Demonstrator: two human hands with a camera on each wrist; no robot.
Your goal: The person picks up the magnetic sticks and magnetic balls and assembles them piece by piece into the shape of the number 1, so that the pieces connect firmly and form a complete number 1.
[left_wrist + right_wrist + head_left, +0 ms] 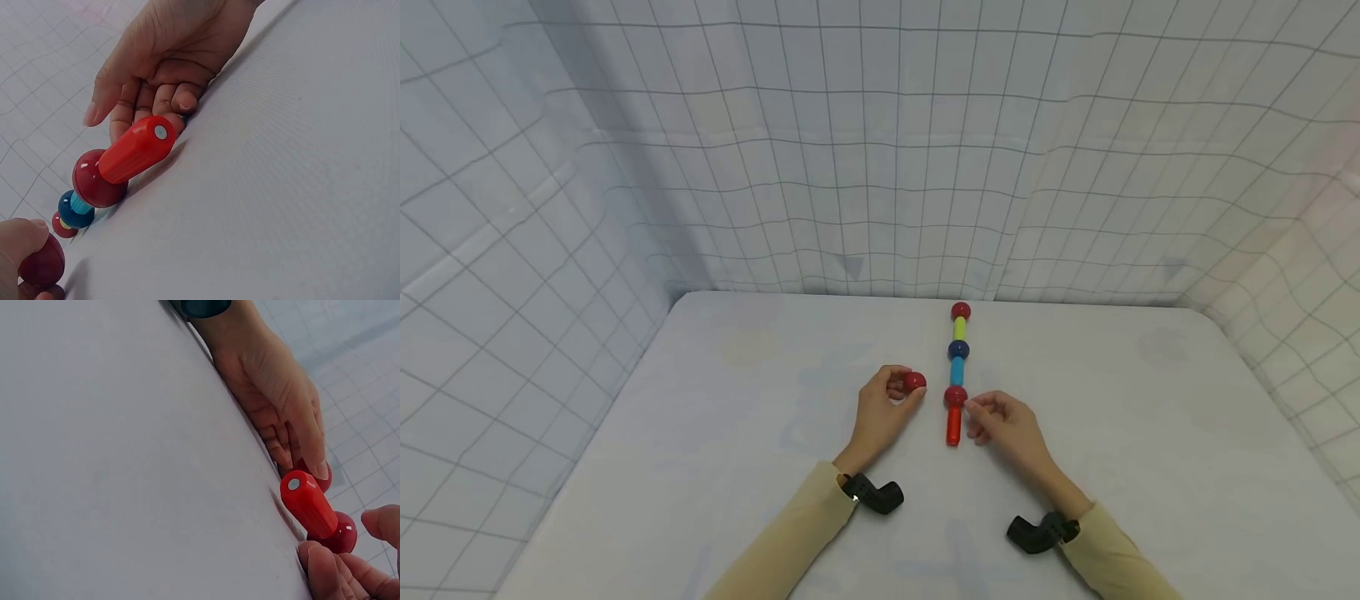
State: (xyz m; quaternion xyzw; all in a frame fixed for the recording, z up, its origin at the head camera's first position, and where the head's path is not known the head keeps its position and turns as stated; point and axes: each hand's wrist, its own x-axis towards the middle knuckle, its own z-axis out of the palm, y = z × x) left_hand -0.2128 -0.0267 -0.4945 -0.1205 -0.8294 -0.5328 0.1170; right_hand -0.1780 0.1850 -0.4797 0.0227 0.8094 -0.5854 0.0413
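Observation:
A row of toy balls and rods lies on the table, pointing away from me. From the far end come a dark red ball (961, 311), a yellow-green rod (959, 329), a dark blue ball (958, 350), a light blue rod (957, 372), another dark red ball (955, 397) and a red rod (953, 426). The red rod's near end bears a pale round disc. Left of the row, my left hand (880, 412) pinches a separate dark red ball (914, 382). Beside the red rod, my right hand (1009, 425) has loosely bent fingers, its thumb apart from them, gripping nothing.
The white table (737, 467) extends to both sides of the row. White grid-patterned curtains (880, 167) hang behind the table and along its sides. Each wrist wears a black camera mount, one on the left (880, 497) and one on the right (1033, 533).

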